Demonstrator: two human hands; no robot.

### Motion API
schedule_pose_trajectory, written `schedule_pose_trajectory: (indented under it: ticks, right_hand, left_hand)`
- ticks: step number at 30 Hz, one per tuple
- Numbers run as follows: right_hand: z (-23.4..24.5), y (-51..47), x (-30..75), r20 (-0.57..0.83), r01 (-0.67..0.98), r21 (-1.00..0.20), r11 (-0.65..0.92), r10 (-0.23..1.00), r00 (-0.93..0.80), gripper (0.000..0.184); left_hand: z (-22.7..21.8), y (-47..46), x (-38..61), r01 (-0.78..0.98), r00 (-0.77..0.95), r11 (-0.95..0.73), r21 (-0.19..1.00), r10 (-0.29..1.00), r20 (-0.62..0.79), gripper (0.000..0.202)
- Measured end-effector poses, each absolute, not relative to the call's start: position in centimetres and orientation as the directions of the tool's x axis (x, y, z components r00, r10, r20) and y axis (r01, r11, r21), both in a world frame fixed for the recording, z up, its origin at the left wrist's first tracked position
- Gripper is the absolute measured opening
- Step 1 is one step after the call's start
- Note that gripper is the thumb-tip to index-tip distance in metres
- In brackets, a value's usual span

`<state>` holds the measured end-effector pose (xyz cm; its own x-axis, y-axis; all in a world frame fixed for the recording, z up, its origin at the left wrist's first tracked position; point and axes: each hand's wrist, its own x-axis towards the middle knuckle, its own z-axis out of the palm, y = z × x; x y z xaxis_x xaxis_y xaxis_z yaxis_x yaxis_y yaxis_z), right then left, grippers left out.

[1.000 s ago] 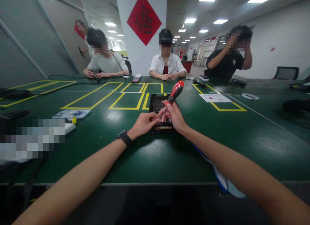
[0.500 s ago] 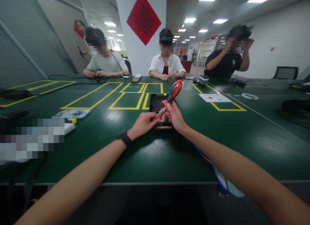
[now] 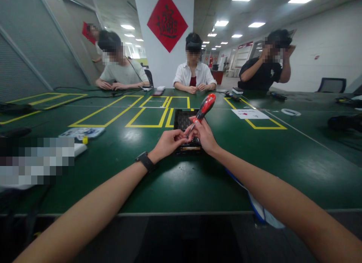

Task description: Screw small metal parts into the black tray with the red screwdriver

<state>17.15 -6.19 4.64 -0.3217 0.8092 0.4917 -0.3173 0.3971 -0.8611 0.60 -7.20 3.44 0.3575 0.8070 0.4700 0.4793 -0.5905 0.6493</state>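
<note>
A screwdriver [image 3: 206,106] with a red and black handle leans up and to the right, its thin shaft pointing down between my fingers. My right hand [image 3: 206,134] is closed around the lower end of the handle and the shaft. My left hand [image 3: 169,142], with a dark watch on the wrist, is closed in a pinch by the screwdriver's tip; whatever its fingertips hold is too small to make out. Beneath both hands lies a black rectangular case [image 3: 181,117] with a textured inside, partly covered by my fingers.
Yellow tape outlines mark the green table [image 3: 135,191]. A printed sheet [image 3: 250,114] and a white ring [image 3: 290,112] lie to the right. At left are a patterned flat box [image 3: 82,132] and a pixelated white object [image 3: 36,161]. Several people sit or stand across the table.
My hands and the screwdriver hold nearly the same pose; the handle tilts slightly more to the right. The view has shifted a little. A person at far left has moved a red sheet leftward.
</note>
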Motion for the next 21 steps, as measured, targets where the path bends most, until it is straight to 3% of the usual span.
schedule_pose_trajectory:
  ticks: [4,11,16,19,21]
  right_hand:
    - [4.6,-6.0,17.1,0.478,-0.318,-0.868,0.381,0.816,-0.326,0.031]
    - [4.5,-6.1,17.2,0.503,-0.316,-0.855,0.411,0.806,-0.313,0.029]
    - [4.6,-6.1,16.9,0.502,-0.319,-0.855,0.410,0.808,-0.308,0.032]
    - [5.3,-5.0,18.0,0.537,-0.261,-0.830,0.494,0.834,-0.129,0.033]
    - [5.9,-3.7,19.9,0.568,-0.108,-0.813,0.572,0.820,0.062,0.037]
  left_hand:
    - [3.8,-7.4,0.5,0.470,0.434,-0.620,0.628,0.782,0.447,0.027]
    - [3.7,-7.3,0.7,0.460,0.367,-0.568,0.683,0.822,0.436,0.030]
    - [3.6,-7.0,0.5,0.399,0.445,-0.577,0.712,0.801,0.400,0.030]
    - [3.6,-7.2,0.5,0.379,0.425,-0.599,0.705,0.790,0.442,0.033]
    - [3.6,-7.2,0.5,0.403,0.378,-0.609,0.683,0.791,0.482,0.033]
